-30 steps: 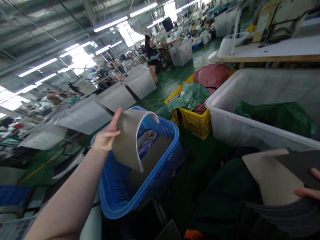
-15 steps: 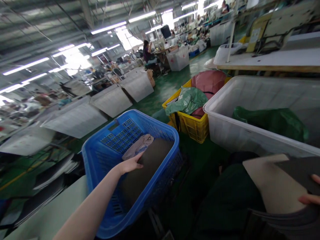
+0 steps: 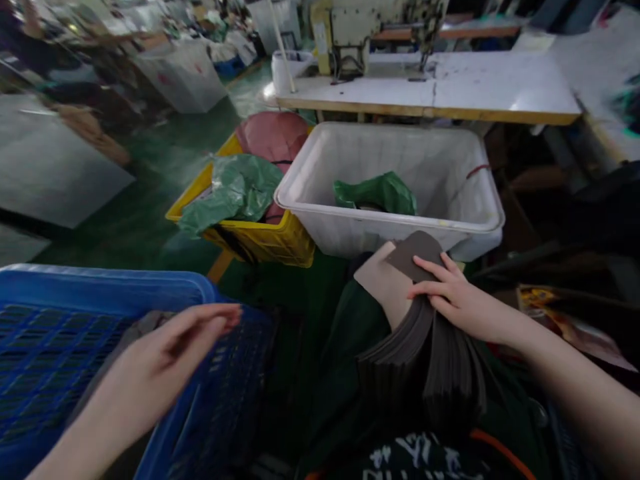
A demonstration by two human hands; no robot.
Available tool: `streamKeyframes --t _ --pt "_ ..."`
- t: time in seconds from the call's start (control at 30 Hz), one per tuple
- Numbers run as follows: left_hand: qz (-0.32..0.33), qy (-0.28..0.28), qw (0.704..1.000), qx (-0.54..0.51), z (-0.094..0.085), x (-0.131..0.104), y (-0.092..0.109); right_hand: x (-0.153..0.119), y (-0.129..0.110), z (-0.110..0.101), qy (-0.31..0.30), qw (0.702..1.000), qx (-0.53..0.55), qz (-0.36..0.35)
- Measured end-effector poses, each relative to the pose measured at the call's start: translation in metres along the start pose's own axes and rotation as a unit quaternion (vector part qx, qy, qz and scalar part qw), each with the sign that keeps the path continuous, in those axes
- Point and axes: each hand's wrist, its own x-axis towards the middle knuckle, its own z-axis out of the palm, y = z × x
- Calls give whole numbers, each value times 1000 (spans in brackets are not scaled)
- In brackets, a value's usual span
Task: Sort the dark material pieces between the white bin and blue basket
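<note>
My left hand (image 3: 183, 350) is over the near side of the blue basket (image 3: 175, 280), its fingers loosely curled toward the thumb and nothing visible in them. Partly hidden behind that hand and wrist, some dark grey material lies in the basket. On my lap, a thick stack of dark grey sheets (image 3: 400, 353) fans out downward. My right hand (image 3: 457, 297) grips the top of this stack, fingers over a dark rounded sheet (image 3: 415, 253). A pale beige piece (image 3: 387, 287) sticks out to the left beneath the dark sheet.
Ahead stands a white plastic tub (image 3: 390, 213) with a green bag (image 3: 375, 192) inside. Left of it, a yellow crate (image 3: 270, 240) holds green plastic (image 3: 240, 187) and a pink bundle (image 3: 275, 133). Behind is a sewing machine (image 3: 350, 33) on a white table (image 3: 490, 83).
The view has swung right and down. My left hand has let go of the dark sheet in the basket and risen toward its rim. My right hand stays at the stack.
</note>
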Motion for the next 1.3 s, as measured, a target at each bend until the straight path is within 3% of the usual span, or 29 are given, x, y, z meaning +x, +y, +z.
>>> streamKeyframes --t 0.07,0.17,0.27,0.33,0.67,1.0,1.3 --pt "59 -201 968 -140 38 12 62 -1 0 0 5 1000 15 -1" --pt "51 -358 890 -278 107 35 126 -2 3 1 15 999 34 -16" --pt "22 -453 849 -272 159 49 153 -4 7 1 31 998 53 -14" --pt "9 -479 843 -243 176 52 158 -7 11 1 37 997 70 5" --pt "-33 -472 831 -291 182 48 147 -14 22 0 49 990 124 39" --pt "12 -379 864 -332 185 39 144 -8 18 -1 61 990 123 31" --pt "36 -405 869 -280 188 48 147 -7 20 0 47 991 121 42"
